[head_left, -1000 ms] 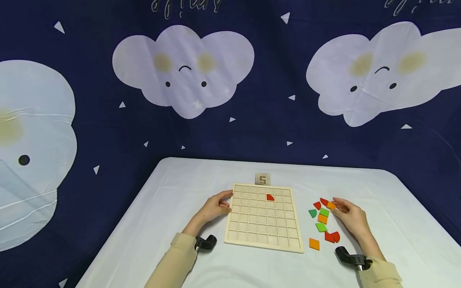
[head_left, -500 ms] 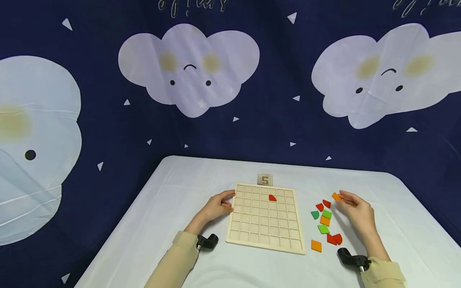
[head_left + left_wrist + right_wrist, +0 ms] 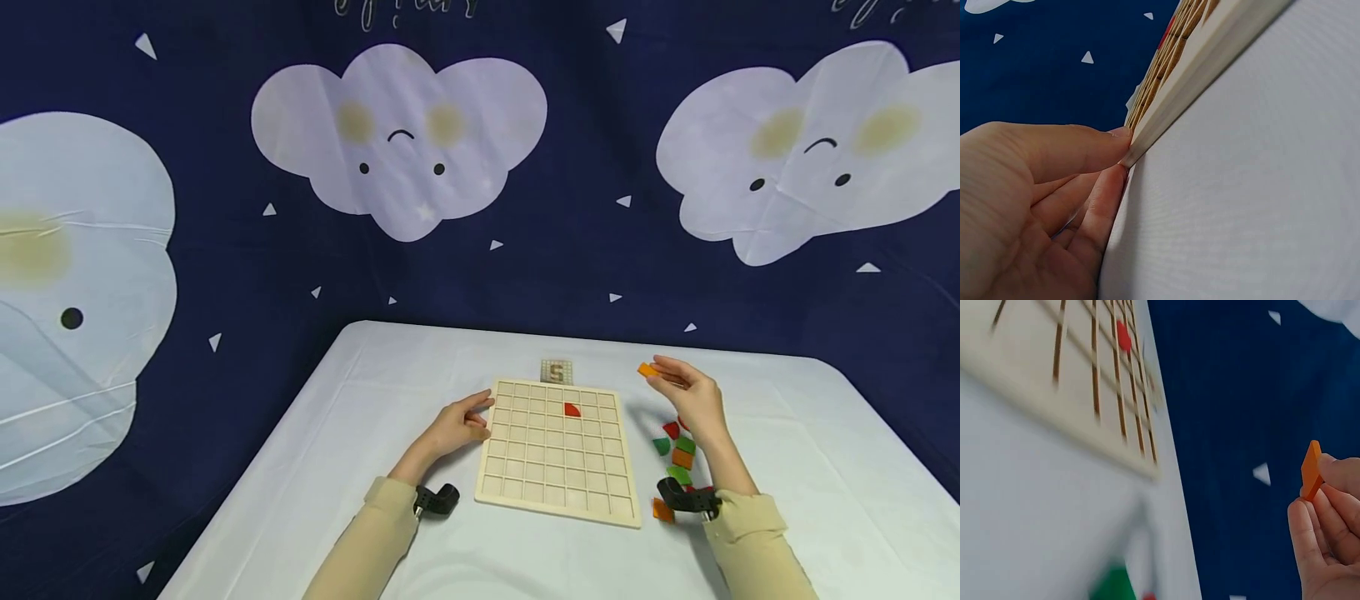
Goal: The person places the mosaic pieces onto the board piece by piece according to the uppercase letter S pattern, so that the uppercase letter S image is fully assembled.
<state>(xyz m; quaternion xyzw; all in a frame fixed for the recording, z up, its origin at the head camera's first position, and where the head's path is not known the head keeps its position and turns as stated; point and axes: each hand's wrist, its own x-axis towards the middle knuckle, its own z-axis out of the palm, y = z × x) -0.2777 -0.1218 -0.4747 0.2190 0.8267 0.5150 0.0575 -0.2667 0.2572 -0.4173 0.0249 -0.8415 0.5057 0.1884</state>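
My right hand (image 3: 693, 400) pinches an orange tile (image 3: 648, 370) between thumb and fingers, raised beyond the loose pieces. In the right wrist view the orange tile (image 3: 1312, 470) is edge-on, its corner between the fingertips. My left hand (image 3: 455, 429) touches the left edge of a pale wooden grid board (image 3: 558, 450), thumb and forefinger apart along it. The left wrist view shows the thumb and fingers of the left hand (image 3: 1054, 194) against the board's edge (image 3: 1175, 100). A red quarter-round piece (image 3: 572, 410) lies in a cell near the board's far side.
Right of the board lie several loose tiles, among them a dark green piece (image 3: 662, 447), a light green tile (image 3: 678, 476) and an orange tile (image 3: 663, 510). The right forearm hides some red pieces. Behind the board is a small patterned card (image 3: 557, 372) on the white table (image 3: 420, 350).
My right hand picked the orange tile from the far end of the loose pieces, lifted it, and carried it left and away toward the board's far side. The left hand stays at the board's edge.
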